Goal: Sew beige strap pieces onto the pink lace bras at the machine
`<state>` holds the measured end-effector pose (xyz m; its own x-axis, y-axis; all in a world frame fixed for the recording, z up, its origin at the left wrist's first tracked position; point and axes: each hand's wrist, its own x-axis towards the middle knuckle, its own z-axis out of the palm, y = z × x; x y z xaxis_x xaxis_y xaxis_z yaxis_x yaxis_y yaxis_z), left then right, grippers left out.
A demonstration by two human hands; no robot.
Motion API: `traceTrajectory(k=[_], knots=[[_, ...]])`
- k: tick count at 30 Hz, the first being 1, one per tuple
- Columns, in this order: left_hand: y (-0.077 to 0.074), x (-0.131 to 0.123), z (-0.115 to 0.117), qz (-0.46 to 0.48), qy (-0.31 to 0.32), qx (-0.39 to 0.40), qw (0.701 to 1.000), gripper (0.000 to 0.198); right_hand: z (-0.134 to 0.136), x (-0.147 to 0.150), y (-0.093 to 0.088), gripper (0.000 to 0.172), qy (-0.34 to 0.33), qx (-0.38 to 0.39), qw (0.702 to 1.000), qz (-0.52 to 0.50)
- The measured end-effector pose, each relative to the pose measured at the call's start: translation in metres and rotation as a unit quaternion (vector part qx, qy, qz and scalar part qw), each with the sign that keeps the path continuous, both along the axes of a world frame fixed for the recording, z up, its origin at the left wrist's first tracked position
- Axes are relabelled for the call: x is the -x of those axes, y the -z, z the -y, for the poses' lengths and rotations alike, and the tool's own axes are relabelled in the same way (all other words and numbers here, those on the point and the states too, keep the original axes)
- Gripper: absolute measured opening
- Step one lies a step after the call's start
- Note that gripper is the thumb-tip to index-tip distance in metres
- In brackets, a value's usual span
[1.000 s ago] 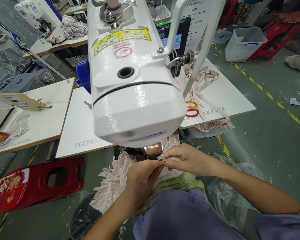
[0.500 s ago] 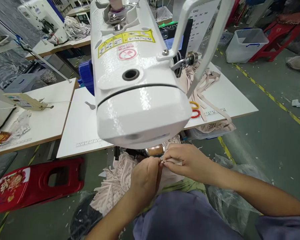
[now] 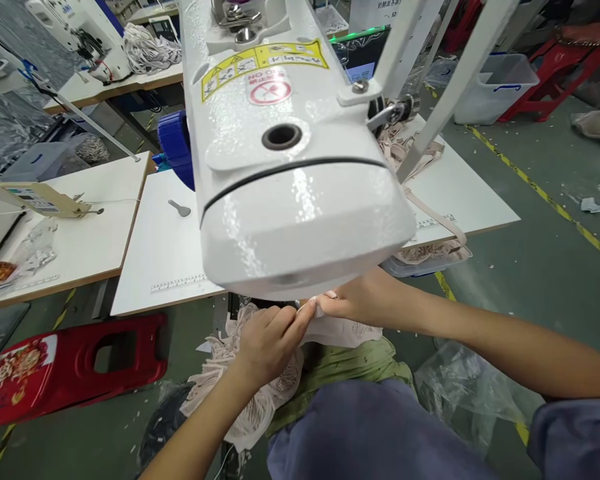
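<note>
Just below the head of a white sewing machine (image 3: 305, 220), my two hands meet at a piece of pale pink fabric (image 3: 337, 330). My left hand (image 3: 273, 340) pinches the fabric between thumb and fingers. Close against it, my right hand (image 3: 357, 300) also grips the fabric, its fingertips partly under the machine head. The needle area is hidden behind the machine. A bundle of pale pink lace pieces (image 3: 255, 417) hangs below my left hand, beside my lap.
A white tabletop (image 3: 163, 233) with a printed ruler spreads either side of the machine. Pink straps (image 3: 437, 217) lie on its right part, above a plastic bin (image 3: 425, 263). A red stool (image 3: 75, 367) stands at left; clear plastic bags (image 3: 465, 380) lie at right.
Both hands have moved up toward the machine, the right one further under its head. The fabric has gone with them, uncovering more green cloth on my lap. The view has drawn closer to the machine.
</note>
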<state>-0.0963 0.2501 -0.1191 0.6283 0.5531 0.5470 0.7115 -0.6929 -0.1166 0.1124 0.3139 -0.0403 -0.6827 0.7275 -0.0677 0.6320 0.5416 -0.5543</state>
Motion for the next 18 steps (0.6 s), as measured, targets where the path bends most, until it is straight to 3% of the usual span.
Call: traceTrajectory(k=[4,8,11,14,18], knots=[[-0.01,-0.007,-0.002,-0.018,-0.013,0.018,1.0,0.029,0.006,-0.003,0.009,0.024,0.017,-0.048,0.999,0.005],[-0.023,-0.024,0.003,-0.018,-0.086,0.049,0.995,0.033,0.025,-0.01,0.043,0.02,0.084,-0.192,0.975,-0.069],[-0.023,-0.027,0.006,-0.018,-0.111,0.09,0.99,0.03,0.038,-0.013,0.066,0.022,0.11,-0.277,0.948,-0.116],[-0.015,-0.015,0.001,-0.018,-0.074,0.1,0.992,0.027,0.042,-0.009,0.073,0.02,0.139,-0.319,0.928,-0.132],[-0.01,0.007,-0.014,-0.06,0.04,0.06,0.996,0.037,0.041,-0.005,0.073,0.018,0.154,-0.325,0.921,-0.15]])
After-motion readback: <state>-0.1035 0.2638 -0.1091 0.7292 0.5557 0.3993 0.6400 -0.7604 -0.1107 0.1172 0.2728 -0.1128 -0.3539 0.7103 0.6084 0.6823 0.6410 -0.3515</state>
